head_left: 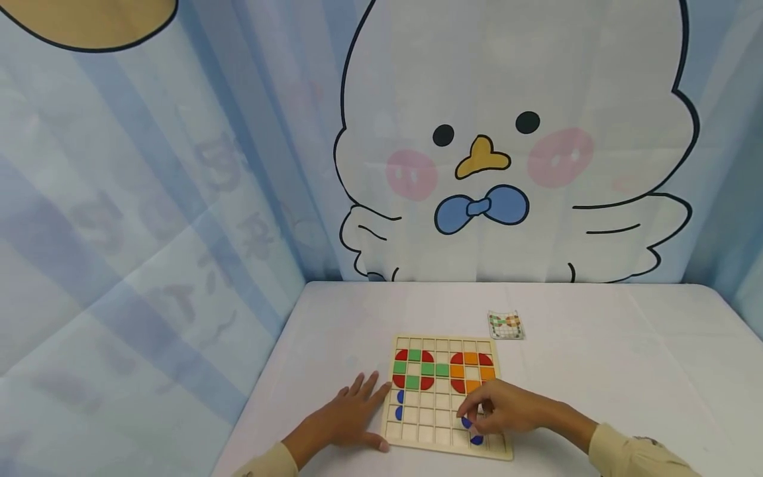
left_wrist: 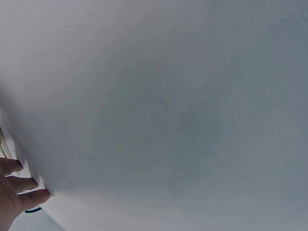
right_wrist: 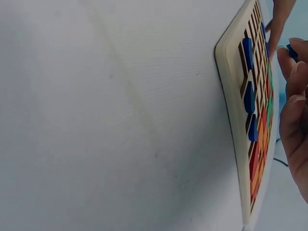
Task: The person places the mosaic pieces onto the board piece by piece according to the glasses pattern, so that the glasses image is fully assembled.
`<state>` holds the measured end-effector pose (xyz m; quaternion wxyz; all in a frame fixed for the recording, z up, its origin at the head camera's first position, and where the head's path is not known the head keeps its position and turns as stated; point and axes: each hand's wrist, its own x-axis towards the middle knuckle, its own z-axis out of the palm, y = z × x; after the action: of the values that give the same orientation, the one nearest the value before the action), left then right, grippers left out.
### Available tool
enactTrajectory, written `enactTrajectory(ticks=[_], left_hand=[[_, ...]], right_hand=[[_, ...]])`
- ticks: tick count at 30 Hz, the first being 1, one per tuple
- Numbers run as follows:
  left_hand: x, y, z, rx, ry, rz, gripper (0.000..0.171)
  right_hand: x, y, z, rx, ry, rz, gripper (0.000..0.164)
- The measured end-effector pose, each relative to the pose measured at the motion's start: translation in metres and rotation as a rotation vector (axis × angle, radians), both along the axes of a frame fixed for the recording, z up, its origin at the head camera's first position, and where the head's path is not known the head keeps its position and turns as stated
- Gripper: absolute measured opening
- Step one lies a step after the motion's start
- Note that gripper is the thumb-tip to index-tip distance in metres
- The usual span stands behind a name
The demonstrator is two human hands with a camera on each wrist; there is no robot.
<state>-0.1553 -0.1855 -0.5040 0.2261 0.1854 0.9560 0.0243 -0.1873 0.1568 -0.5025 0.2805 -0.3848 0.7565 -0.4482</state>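
A pale wooden grid board (head_left: pixel 426 437) lies on the table with coloured pieces set in its cells. My left hand (head_left: pixel 352 414) rests spread at the board's left edge, fingers straight, thumb near the lower left corner. Over the right part of the grid, my right hand (head_left: pixel 507 407) pinches a small blue piece (right_wrist: pixel 291 52) between thumb and fingertips. A rounded blue piece (head_left: pixel 477 440) sits in a cell near the lower right corner. Along the left column are two more blue pieces (head_left: pixel 399 413). The right wrist view shows several blue pieces (right_wrist: pixel 249 97) along the board's side.
Red, green and orange pieces (head_left: pixel 427 369) form two ring shapes in the upper rows, joined by a green square (head_left: pixel 442 370). Beyond the board's upper right corner lies a small pattern card (head_left: pixel 506 325). A printed curtain (head_left: pixel 477 252) hangs behind the white table (head_left: pixel 596 358).
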Motion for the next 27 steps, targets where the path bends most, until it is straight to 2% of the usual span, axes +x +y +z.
enactTrajectory(ticks=[9,14,27], left_hand=[[-0.001,0.0,-0.001,0.002,-0.01,0.001,0.106],[-0.001,0.0,-0.002,0.002,-0.017,0.013,0.106],[-0.002,-0.001,0.003,-0.007,-0.022,-0.015,0.105]], right_hand=[[-0.011,-0.035,0.004,0.029,0.01,0.034,0.019],[-0.015,-0.058,0.0,0.063,0.014,0.071,0.017],[-0.018,-0.099,-0.004,0.142,0.192,0.19,0.017]])
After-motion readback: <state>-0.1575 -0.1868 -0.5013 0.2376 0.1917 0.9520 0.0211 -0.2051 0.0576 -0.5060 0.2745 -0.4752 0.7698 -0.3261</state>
